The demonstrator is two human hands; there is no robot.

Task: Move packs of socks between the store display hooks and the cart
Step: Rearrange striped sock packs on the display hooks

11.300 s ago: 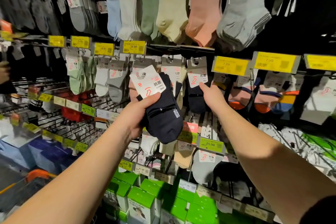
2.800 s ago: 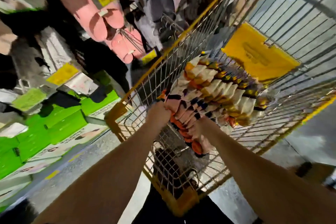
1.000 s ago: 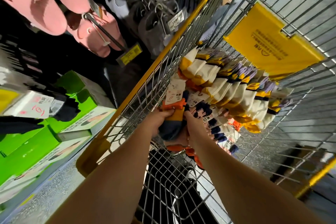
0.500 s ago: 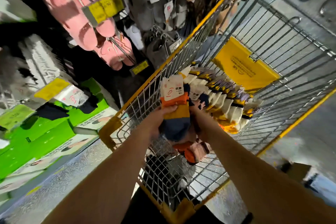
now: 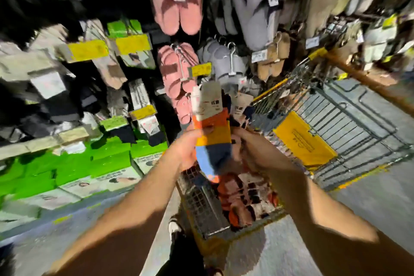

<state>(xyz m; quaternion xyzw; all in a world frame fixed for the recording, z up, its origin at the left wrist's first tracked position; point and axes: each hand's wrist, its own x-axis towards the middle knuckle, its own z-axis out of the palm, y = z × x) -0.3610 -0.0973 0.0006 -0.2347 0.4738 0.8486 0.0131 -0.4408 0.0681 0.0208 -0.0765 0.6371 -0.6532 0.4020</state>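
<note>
Socks (image 5: 212,139): you are holding an orange, yellow and navy pack upright above the near end of the cart (image 5: 336,123), its white card header pointing up toward the slippers (image 5: 179,2) on the display. Left hand (image 5: 187,152) is gripping the pack at mid-height, thumb across the orange band. Right hand (image 5: 253,152) is curling in beside the pack's right edge; more packs seem to be bunched behind it, but the frame is blurring there and I cannot tell whether those fingers are closing on anything. More packs (image 5: 246,195) are lying in the basket directly below. Judgement: you are lifting stock out of the cart and heading for a hook. To do this well, be keeping the header upright and facing you so its hang-hole is staying easy to find; be shifting the left grip lower, onto the sock body, so the card is standing free of the thumb. If the right hand is carrying extra packs, be keeping their headers stacked the same way. Risk: loose packs are slipping easily from a one-sided pinch, so be squaring the bundle before raising it. Matching hook is not visible here; yellow price tags (image 5: 201,69) are too blurred to read.
</note>
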